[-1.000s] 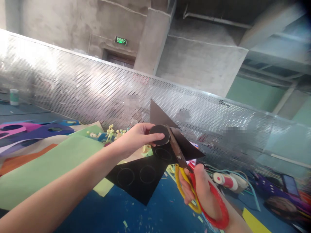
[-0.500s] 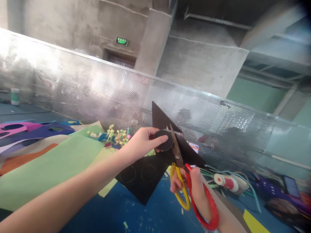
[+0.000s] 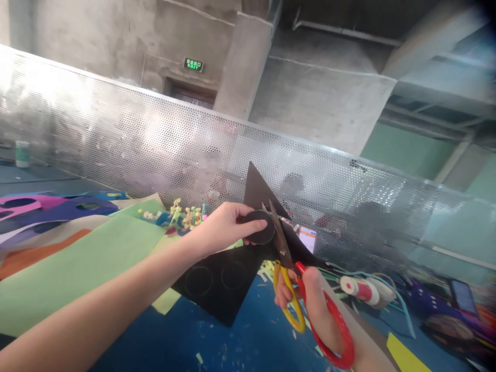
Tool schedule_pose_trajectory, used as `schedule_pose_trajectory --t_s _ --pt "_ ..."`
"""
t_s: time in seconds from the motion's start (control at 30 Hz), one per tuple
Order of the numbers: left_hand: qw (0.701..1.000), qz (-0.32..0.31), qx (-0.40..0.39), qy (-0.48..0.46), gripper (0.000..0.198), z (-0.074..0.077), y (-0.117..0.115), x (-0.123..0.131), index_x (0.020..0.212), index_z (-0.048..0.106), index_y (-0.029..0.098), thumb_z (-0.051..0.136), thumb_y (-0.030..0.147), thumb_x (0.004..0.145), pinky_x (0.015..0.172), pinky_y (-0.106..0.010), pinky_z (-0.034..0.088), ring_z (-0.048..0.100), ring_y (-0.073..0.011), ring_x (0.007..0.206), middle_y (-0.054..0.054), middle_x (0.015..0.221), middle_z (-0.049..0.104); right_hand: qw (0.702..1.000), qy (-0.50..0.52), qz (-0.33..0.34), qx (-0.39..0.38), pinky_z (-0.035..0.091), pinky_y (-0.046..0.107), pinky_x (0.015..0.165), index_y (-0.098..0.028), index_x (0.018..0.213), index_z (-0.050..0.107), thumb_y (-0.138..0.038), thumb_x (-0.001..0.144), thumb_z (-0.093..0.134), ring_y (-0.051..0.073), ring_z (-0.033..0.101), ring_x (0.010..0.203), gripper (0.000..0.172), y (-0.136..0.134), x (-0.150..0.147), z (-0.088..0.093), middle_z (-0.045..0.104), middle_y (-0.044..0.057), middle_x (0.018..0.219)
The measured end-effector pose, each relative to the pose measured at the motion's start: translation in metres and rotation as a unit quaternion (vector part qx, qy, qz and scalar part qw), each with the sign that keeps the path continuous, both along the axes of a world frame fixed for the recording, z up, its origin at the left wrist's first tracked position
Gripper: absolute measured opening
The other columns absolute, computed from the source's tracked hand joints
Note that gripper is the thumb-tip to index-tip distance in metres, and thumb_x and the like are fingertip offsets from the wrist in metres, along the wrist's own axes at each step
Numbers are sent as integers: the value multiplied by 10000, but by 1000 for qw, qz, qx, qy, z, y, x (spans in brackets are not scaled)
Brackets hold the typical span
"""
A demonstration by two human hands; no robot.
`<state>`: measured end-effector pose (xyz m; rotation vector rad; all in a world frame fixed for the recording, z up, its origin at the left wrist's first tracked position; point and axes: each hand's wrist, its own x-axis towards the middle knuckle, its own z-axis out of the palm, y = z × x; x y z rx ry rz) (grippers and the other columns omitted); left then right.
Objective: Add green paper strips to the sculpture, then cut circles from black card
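My left hand (image 3: 236, 227) pinches a round black disc (image 3: 260, 231) between thumb and fingers. The disc's edge meets the black sheet (image 3: 228, 289), which has circles drawn on its lower part and a pointed corner standing up behind. My right hand (image 3: 302, 289) grips a pair of scissors (image 3: 284, 248) with one yellow and one red handle loop. The blades are slightly apart and lie along the disc's right edge. Whether they bite into the sheet at this instant I cannot tell.
Green felt sheets (image 3: 89, 268) and coloured cut sheets (image 3: 70, 206) lie on the left. Small figures (image 3: 186, 214) stand behind my left wrist. A phone (image 3: 308, 238) leans behind the sheet, near the perforated metal divider (image 3: 163, 139). A white-and-red roll (image 3: 360, 289) lies right on the blue table (image 3: 170, 346).
The scissor handles have spread a little and the black sheet has shifted, its lower part slightly left. More of the phone shows behind it. Both hands keep their holds.
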<state>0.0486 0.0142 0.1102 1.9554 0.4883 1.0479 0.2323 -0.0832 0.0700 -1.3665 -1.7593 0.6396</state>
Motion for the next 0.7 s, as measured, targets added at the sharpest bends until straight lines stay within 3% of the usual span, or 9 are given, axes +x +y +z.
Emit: schedule_pose_trajectory --t_s 0.27,0.7 --pt "999 -21 -33 -9 249 2 0 0 751 643 101 561 328 812 566 -210 405 530 -92 593 -20 653 592 999 50 6 -7 498 290 590 -205 553 373 -770 768 156 124 459 502 642 2 1 -7 367 -15 515" --pt "997 -59 -52 2 182 3 6 -8 756 643 128 569 291 788 528 -204 361 502 -77 557 4 649 597 999 0 -16 -44 533 320 617 -198 509 370 -793 743 170 109 428 484 670 -4 2 1 384 -11 502"
